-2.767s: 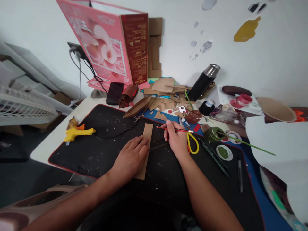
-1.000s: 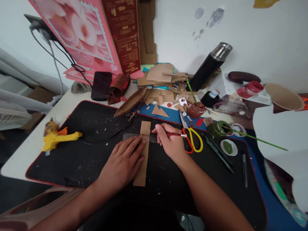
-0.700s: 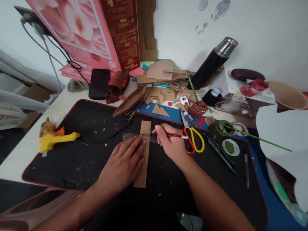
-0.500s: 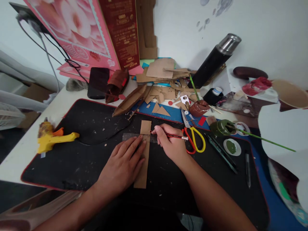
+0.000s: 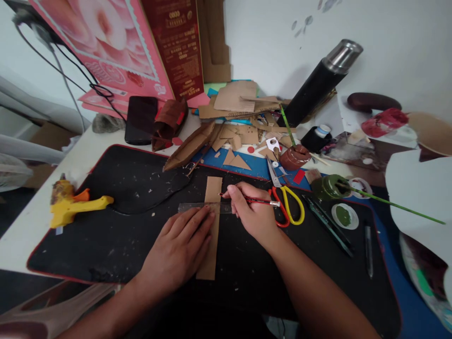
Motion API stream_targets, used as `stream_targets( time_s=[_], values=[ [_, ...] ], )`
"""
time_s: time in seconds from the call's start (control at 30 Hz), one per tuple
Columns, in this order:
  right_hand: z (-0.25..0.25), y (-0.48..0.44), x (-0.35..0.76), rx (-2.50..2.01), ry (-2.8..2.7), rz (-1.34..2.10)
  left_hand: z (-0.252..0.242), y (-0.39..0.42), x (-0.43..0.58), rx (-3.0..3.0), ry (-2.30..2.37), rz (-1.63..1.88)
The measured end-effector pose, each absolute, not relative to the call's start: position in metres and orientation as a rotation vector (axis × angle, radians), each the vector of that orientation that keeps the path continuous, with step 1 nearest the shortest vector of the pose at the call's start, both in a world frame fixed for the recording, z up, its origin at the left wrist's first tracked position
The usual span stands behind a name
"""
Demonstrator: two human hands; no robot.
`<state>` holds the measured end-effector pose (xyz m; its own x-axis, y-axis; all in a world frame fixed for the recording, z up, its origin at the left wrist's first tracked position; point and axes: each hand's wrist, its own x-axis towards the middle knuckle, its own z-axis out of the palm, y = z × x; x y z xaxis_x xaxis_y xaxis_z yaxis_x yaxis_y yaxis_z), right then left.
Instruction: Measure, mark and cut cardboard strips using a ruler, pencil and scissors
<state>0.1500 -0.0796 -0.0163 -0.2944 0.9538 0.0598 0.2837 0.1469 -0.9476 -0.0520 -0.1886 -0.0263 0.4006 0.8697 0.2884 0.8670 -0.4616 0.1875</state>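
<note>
A strip of brown cardboard (image 5: 209, 254) lies upright across the black mat, its near part partly covered by my left hand (image 5: 180, 242). That hand is flat, fingers stretched out, with the fingertips pressing a clear ruler (image 5: 187, 207) across the strip. My right hand (image 5: 252, 209) pinches a dark red pencil (image 5: 259, 201) between thumb and fingers. The pencil's tip is at the strip's right side, just beyond the ruler. Near the right hand lie scissors (image 5: 296, 207) with one red and one yellow handle.
A yellow glue gun (image 5: 81, 205) rests on the mat's left (image 5: 123, 240). Cardboard scraps (image 5: 236, 136) and a cardboard boat shape (image 5: 187, 148) lie at the back. Paint jars (image 5: 328, 187), a lid with green paint (image 5: 345, 215), pens (image 5: 326, 223) and a black flask (image 5: 314, 89) stand or lie rightward.
The ruler and my left fingertips have slid slightly toward me along the strip. My right hand keeps its pencil near the same spot. The view has shifted slightly.
</note>
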Motion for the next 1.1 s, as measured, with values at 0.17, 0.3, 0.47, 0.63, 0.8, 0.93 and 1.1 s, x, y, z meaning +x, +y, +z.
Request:
stream_targets(
  time_s=[0.17,0.3,0.47,0.63,0.8,0.93,1.1],
  values=[
    [-0.0157,-0.0795,0.1504,-1.200,-1.716,1.167,-0.0270,-0.1864,-0.0510,2.583,1.655,0.539],
    [-0.0153,-0.0792,0.1504,-1.198,-1.731,1.161,-0.0269,-0.1852,-0.0506,2.596,1.659,0.518],
    [-0.0146,-0.0789,0.1499,-1.207,-1.753,1.159,-0.0272,-0.1852,-0.0514,2.600,1.642,0.508],
    [-0.0153,-0.0793,0.1500,-1.207,-1.747,1.157,-0.0287,-0.1858,-0.0517,2.568,1.648,0.514],
    [-0.0159,-0.0792,0.1502,-1.214,-1.745,1.170,-0.0291,-0.1855,-0.0518,2.568,1.648,0.515],
    [-0.0162,-0.0788,0.1496,-1.215,-1.743,1.167,-0.0287,-0.1851,-0.0517,2.574,1.646,0.512],
    [-0.0160,-0.0790,0.1497,-1.210,-1.736,1.183,-0.0282,-0.1848,-0.0517,2.590,1.639,0.519]
  ],
)
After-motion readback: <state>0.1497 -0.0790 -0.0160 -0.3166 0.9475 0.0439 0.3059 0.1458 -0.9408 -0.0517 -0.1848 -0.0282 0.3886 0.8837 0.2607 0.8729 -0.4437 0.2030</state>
